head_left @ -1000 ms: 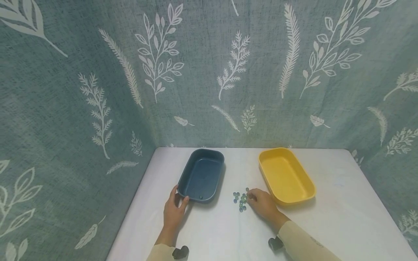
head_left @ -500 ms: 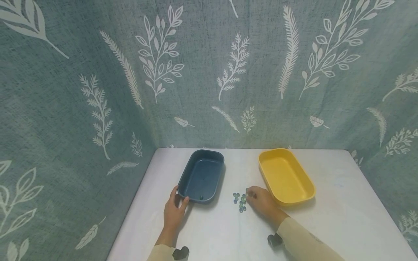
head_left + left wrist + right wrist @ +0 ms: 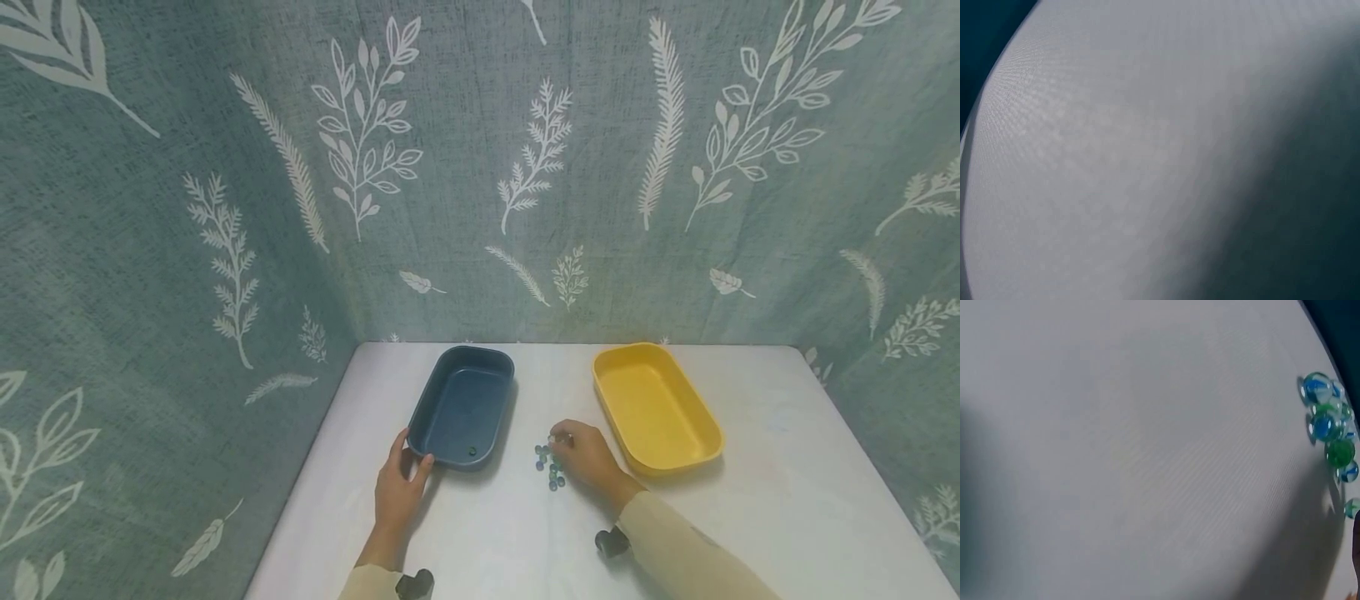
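In the head view my left hand rests at the near left corner of a dark blue tray, gripping its rim between thumb and fingers. One green marble lies inside near the tray's front wall. My right hand is over the far side of a small group of glass marbles, thumb and fingertips brought together in a pinch. A small pale spot shows at those tips, apparently a marble. The right wrist view shows blue and green marbles at its right edge, with a marble beside a dark fingertip.
A yellow tray stands on the white table to the right of my right hand. Leaf-patterned green cloth hangs behind and along both sides. Mostly blurred white surface and shadow fill the left wrist view.
My right hand has shifted left and slightly away from me across the marbles. Inside the blue tray the marble has rolled a little to the right. The left hand stays at the rim.
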Action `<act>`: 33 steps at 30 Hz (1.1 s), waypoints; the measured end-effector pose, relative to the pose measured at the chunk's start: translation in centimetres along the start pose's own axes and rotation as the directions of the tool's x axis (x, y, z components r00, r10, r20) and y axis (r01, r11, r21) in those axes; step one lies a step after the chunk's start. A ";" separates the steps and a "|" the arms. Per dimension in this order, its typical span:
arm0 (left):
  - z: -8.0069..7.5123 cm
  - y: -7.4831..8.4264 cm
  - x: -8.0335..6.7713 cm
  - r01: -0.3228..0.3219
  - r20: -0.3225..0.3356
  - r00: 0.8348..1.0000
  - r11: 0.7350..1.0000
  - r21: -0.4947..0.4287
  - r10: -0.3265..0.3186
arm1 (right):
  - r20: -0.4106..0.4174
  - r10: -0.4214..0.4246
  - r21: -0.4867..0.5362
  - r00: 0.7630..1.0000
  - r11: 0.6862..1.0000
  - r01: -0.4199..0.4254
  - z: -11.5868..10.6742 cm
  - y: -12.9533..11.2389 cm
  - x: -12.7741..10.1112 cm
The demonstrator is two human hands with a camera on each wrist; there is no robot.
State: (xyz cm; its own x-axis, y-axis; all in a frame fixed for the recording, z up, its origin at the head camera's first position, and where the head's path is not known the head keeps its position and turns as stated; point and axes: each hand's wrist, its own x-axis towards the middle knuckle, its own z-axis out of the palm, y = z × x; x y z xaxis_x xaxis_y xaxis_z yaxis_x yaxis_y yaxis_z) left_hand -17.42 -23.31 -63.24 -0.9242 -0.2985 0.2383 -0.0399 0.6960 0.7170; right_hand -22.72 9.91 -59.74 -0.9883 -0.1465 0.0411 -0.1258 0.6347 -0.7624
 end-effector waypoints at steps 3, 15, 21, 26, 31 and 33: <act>0.0 -0.1 0.0 -0.003 0.004 1.000 1.000 0.000 0.003 | 0.004 -0.014 0.018 1.000 1.000 0.014 0.2 -0.3 0.2; -0.2 -0.1 -0.2 0.008 -0.001 1.000 1.000 -0.011 -0.008 | 0.000 -0.003 0.042 1.000 0.999 0.003 1.1 -1.5 1.7; -0.3 0.0 -0.3 0.015 0.004 1.000 1.000 -0.003 -0.015 | -0.016 -0.037 0.064 0.999 0.997 0.038 1.4 -2.4 2.3; -0.3 0.2 -0.2 0.010 0.009 1.000 1.000 0.001 -0.010 | -0.019 -0.046 0.068 0.999 0.997 0.047 1.7 -3.3 2.8; -0.3 0.2 -0.1 0.002 0.004 1.000 1.000 -0.004 -0.002 | -0.019 -0.050 0.091 0.999 0.995 0.052 1.9 -4.1 3.3; -0.1 0.2 0.0 0.001 0.005 1.000 1.000 -0.010 -0.001 | -0.019 -0.059 0.103 0.998 0.993 0.061 2.0 -4.4 3.4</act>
State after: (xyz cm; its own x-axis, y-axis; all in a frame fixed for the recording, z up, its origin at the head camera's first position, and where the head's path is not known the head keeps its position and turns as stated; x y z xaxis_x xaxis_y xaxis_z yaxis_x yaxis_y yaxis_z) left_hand -17.36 -23.26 -63.03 -0.9262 -0.2953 0.2345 -0.0366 0.6892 0.7237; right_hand -25.40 5.12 -57.51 -0.9806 -0.1692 0.0987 -0.1764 0.5434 -0.8208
